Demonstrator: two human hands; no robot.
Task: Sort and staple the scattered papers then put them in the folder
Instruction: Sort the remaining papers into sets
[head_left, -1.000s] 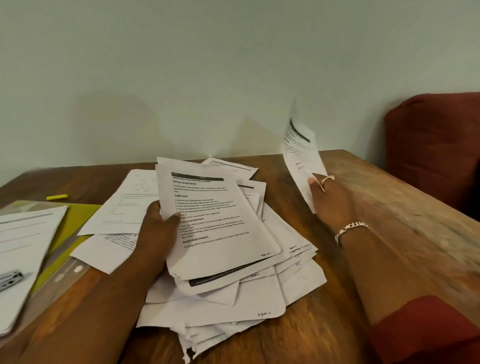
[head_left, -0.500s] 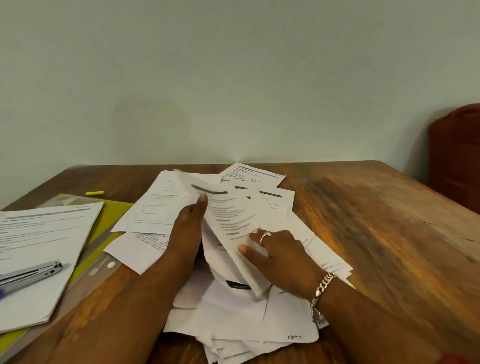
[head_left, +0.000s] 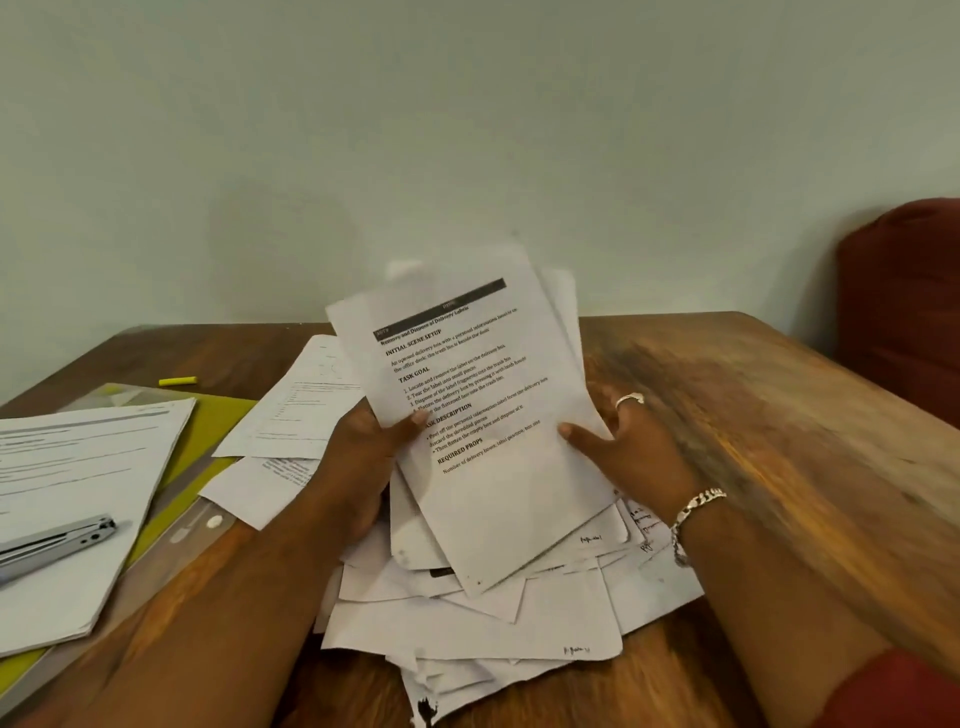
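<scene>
**Both hands lift a printed sheaf above the scattered pile**

Nearest the table's near edge lies the loose pile of papers, overlapping at odd angles, some corners torn or dog-eared. Above it, the left hand and right hand hold a sheaf of printed sheets, tilted up off the pile. The left thumb presses the front of the sheaf's left edge with the fingers curled behind; the right thumb pinches the right edge, with a ring on one finger and a bracelet at the wrist. Toward the table's left edge a separate stack of pages rests on a yellow-green folder, with a silver stapler lying on top of that stack. More sheets lie behind the left hand. Near the far left corner sits a small yellow marker. Beyond the far right corner stands a dark red chair.
</scene>
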